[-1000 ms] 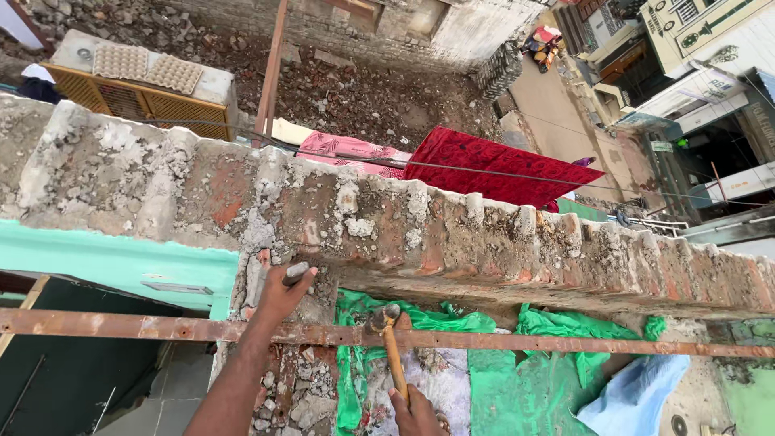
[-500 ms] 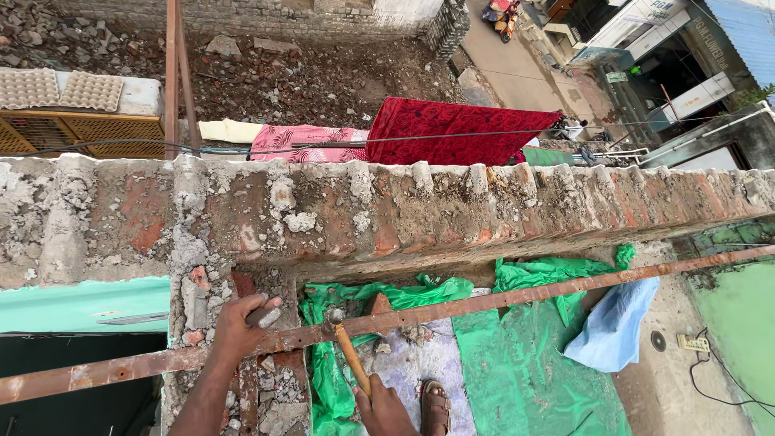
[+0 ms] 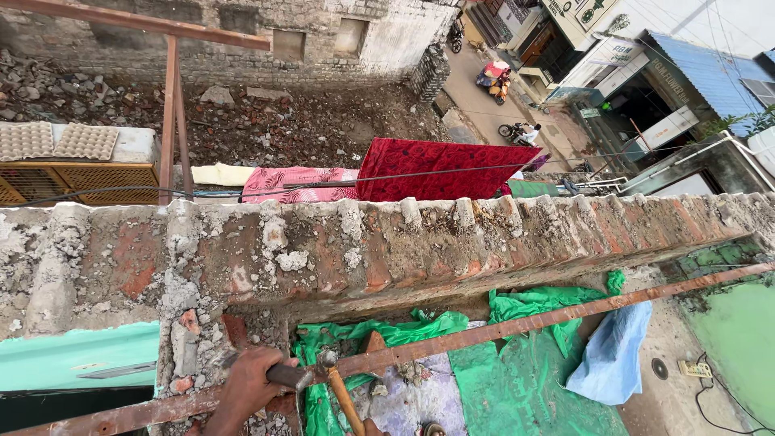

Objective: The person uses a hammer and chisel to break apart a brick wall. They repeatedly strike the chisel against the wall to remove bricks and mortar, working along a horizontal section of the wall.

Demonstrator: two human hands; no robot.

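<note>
My left hand is closed around a short metal chisel, held against the broken brick and mortar at the end of the old brick wall. Just right of the chisel's end is the head of a hammer; its wooden handle runs down to the bottom edge. My right hand barely shows there, on the handle. A rusty steel bar crosses in front of both hands.
Below the wall lie a green tarp and a blue plastic sheet. A red cloth hangs on a line beyond the wall. Rubble ground and a street lie far below. A rusty post stands at left.
The view has swung upward, so both hands sit lower in frame. My left hand has closed into a fist on the chisel, and the hammer head now sits close beside it.
</note>
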